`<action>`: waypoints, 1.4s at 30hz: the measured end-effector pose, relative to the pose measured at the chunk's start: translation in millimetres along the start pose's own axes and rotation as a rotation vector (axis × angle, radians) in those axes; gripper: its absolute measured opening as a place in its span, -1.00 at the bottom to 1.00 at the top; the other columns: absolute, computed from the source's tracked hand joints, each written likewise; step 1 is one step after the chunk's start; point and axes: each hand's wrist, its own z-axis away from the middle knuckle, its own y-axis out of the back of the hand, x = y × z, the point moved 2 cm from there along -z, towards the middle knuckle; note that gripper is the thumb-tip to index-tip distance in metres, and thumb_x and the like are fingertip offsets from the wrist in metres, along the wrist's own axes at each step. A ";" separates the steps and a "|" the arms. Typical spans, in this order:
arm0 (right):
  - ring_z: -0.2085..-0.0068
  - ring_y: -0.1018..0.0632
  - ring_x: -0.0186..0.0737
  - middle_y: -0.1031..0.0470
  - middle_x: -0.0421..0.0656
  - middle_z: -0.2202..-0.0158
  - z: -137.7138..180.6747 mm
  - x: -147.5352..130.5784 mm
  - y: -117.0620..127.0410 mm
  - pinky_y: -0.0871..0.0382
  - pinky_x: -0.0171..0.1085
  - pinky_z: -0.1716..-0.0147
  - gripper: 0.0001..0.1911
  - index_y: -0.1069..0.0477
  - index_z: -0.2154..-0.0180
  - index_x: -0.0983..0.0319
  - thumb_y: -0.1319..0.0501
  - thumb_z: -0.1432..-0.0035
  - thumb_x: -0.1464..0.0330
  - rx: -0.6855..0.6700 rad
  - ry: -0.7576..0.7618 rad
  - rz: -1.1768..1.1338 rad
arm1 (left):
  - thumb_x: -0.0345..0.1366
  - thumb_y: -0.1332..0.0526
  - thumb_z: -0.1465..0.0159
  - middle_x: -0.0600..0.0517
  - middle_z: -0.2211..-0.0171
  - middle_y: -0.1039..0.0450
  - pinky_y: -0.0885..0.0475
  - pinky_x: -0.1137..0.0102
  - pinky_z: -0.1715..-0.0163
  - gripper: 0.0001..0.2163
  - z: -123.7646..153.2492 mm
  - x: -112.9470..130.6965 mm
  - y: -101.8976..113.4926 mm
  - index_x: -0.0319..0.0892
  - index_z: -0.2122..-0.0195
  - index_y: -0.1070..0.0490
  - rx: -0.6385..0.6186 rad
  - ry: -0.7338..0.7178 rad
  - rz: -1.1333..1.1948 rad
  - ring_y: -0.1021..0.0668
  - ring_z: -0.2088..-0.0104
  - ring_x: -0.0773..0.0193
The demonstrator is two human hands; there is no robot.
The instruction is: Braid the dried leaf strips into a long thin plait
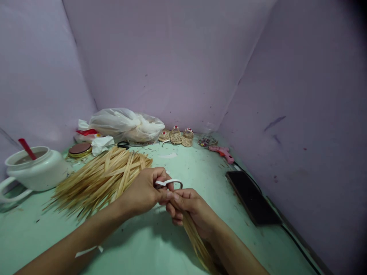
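Observation:
My right hand is closed around a bundle of dry, straw-coloured strips, whose loose ends hang toward the front edge of the view. At the bundle's top, the fingertips of my left hand pinch right against those of my right. A narrow white strip, curved into a loop with a dark inner side, runs through the fingers of my left hand. Whether it is wrapped around the bundle is hidden by the fingers. A larger pile of straw strips lies on the green table just left of my left hand.
A white pot-like mug with a red stick stands left, near a round tin. Behind are a plastic bag, black scissors handles and small woven baskets. To the right lie a pink glue gun and a phone.

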 end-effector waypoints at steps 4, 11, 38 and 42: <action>0.65 -0.16 -0.52 -0.26 -0.23 0.64 1.5 -2.8 -1.8 -0.05 -0.43 0.66 -0.68 -0.41 0.52 0.40 -0.24 0.08 0.21 -0.022 0.011 0.022 | -0.39 -0.22 0.10 0.17 0.61 -0.30 -0.19 0.54 0.68 -0.72 0.9 1.0 -2.0 -0.18 0.60 -0.01 0.012 -0.002 0.029 -0.35 0.70 0.48; 0.68 -0.23 -0.51 -0.30 -0.24 0.64 -3.8 3.4 4.9 -0.06 -0.43 0.70 -0.65 -0.38 0.55 0.36 -0.22 0.10 0.15 0.134 0.005 0.212 | -0.41 -0.15 0.03 0.19 0.69 -0.23 -0.21 0.53 0.63 -0.84 0.3 -7.5 -3.4 -0.19 0.60 -0.10 0.053 -0.041 -0.135 -0.37 0.66 0.44; 0.60 -0.20 -0.47 -0.25 -0.23 0.57 -4.4 -7.9 12.9 -0.02 -0.46 0.71 -0.74 -0.42 0.51 0.30 -0.19 0.06 0.20 0.453 0.338 0.310 | -0.36 -0.10 -0.01 0.18 0.72 -0.22 -0.13 0.59 0.73 -0.89 -5.6 -9.1 -6.5 -0.30 0.50 -0.34 0.109 0.171 -0.137 -0.24 0.73 0.53; 0.62 -0.17 -0.47 -0.18 -0.27 0.64 -5.1 -6.6 18.3 0.00 -0.46 0.70 -0.75 -0.41 0.48 0.30 -0.19 0.06 0.21 0.487 0.281 0.240 | -0.38 -0.08 0.00 0.14 0.64 -0.31 -0.20 0.55 0.73 -0.85 -9.2 -20.2 -8.7 -0.27 0.38 -0.30 0.147 0.189 -0.067 -0.34 0.70 0.46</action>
